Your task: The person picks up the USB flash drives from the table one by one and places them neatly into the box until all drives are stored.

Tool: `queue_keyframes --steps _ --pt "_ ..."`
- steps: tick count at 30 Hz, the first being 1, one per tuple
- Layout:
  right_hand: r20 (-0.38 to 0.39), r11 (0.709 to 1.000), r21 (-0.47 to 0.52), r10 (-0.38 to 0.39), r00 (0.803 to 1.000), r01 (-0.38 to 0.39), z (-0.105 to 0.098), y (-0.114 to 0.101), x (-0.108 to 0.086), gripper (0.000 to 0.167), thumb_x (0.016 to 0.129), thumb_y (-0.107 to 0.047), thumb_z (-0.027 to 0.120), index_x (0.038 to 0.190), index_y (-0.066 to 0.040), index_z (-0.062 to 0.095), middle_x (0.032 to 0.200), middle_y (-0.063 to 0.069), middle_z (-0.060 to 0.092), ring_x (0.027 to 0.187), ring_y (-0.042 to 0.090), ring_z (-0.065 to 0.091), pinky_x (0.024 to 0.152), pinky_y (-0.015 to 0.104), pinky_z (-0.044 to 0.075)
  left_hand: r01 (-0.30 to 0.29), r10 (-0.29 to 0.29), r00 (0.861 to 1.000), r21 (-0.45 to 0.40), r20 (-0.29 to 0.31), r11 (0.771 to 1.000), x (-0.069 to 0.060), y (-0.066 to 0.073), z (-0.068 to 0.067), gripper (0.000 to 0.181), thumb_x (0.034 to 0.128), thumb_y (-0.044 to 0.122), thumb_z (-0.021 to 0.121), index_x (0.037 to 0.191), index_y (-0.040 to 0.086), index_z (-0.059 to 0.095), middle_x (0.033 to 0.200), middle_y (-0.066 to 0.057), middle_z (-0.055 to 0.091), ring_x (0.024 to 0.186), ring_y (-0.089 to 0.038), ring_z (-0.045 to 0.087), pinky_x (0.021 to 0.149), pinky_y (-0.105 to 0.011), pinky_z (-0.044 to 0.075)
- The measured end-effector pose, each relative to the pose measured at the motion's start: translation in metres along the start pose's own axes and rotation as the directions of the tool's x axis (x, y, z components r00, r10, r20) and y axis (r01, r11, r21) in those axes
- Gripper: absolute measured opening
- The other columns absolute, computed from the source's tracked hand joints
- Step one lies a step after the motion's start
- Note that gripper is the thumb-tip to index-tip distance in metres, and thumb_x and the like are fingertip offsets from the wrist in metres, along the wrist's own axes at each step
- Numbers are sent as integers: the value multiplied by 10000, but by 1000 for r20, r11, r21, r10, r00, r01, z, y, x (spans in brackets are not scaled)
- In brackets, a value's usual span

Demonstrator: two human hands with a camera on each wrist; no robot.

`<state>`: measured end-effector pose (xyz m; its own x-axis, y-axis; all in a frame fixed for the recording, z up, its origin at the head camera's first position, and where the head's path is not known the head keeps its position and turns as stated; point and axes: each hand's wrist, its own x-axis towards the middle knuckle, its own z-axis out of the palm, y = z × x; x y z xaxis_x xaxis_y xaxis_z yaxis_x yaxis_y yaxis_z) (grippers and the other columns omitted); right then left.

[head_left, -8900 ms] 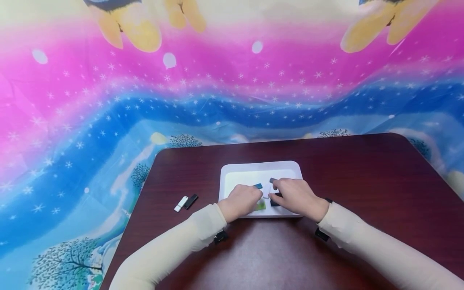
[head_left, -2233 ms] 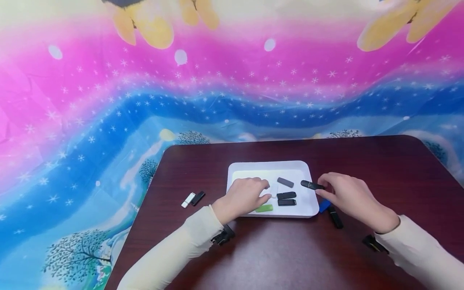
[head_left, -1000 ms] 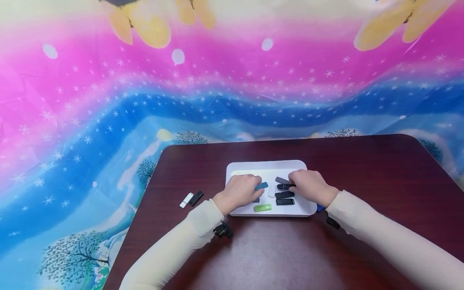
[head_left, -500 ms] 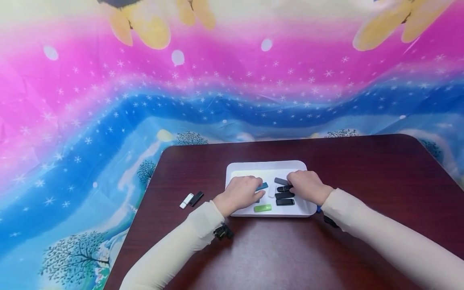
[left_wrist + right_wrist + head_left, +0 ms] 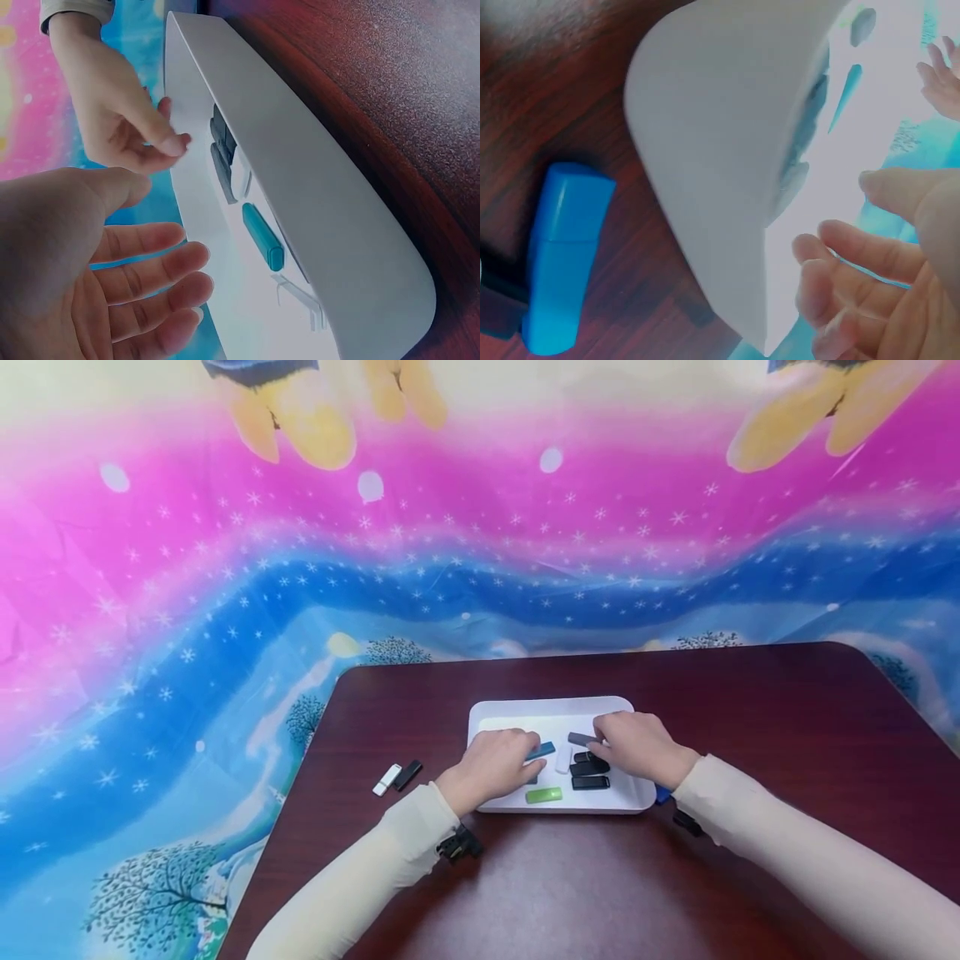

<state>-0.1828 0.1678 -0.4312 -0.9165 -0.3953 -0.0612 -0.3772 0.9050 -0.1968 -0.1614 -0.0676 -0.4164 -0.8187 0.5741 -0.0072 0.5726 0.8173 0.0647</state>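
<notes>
Over the white tray [image 5: 555, 702], my left hand [image 5: 495, 762] hovers with relaxed fingers, next to a teal USB stick [image 5: 543, 749]. Its fingers hold nothing in the left wrist view. At the tray's right side is my right hand [image 5: 637, 745], loosely bent and gripping nothing in the right wrist view. Near its fingertips lie a grey USB stick [image 5: 581, 739] and a column of black USB sticks [image 5: 590, 782], the topmost partly hidden by the thumb. A white stick [image 5: 564, 759] and a green USB stick [image 5: 543, 795] also rest in the tray.
On the table left of the tray, a white USB stick [image 5: 387, 779] lies beside a black one [image 5: 408, 775]. Right of the tray, a blue stick [image 5: 562, 259] and a dark one [image 5: 499, 304] lie together. A printed cloth [image 5: 480, 560] hangs behind the table.
My right hand has brought a black USB stick from the tray's right side into the tray, above the other black ones, and let it go. My left hand has stayed over the tray.
</notes>
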Motion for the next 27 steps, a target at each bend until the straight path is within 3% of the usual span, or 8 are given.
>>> queue_keyframes --steps 7,18,27 --pt "-79 999 39 -16 997 19 -8 -5 -10 206 925 -301 717 848 -116 668 625 -28 555 512 119 454 446 269 355 -3 3 1000 -5 -26 1000 -6 -2 -2 270 998 401 601 1034 166 729 757 78 625 618 -70 501 493 -214 368" --pt "-162 997 75 -24 986 36 -15 -14 -24 172 917 -311 724 913 -140 713 817 4 710 515 87 447 442 267 352 6 -5 997 4 -73 1000 -18 0 -11 289 985 417 617 1106 180 730 864 68 709 663 -68 578 501 -221 411" --pt "-194 996 79 -34 980 51 -20 -21 -35 162 889 -304 762 902 -151 708 745 -56 653 505 78 419 438 264 332 21 -19 993 11 -119 1000 -33 -2 -17 286 972 428 642 1127 204 731 918 72 738 747 -75 666 513 -220 437"
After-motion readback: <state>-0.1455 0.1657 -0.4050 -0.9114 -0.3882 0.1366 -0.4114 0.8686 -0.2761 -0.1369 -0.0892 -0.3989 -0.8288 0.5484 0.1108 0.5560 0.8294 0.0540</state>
